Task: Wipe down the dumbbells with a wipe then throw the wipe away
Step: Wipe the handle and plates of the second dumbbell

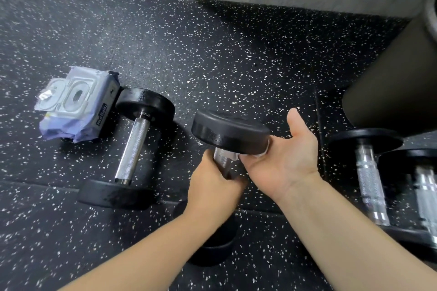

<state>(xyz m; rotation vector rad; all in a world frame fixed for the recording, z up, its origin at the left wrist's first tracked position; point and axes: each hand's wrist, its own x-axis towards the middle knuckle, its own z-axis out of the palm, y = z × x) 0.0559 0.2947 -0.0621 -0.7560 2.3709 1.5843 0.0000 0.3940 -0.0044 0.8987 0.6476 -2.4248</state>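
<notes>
Plainly heavy and rigid, the dumbbell (227,130) stands tipped on the floor (236,54), left hand (212,186) wrapped round its knurled handle (221,157), the sure hold, while the right hand (283,158) at three o'clock seemingly pinches the limp wipe (261,154) beneath its raised end.

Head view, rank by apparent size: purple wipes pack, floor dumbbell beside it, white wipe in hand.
1. Black steel-handled dumbbell on floor.
2. Purple soft wipes pack.
3. White wipe, mostly hidden behind held dumbbell; full size unclear.
</notes>
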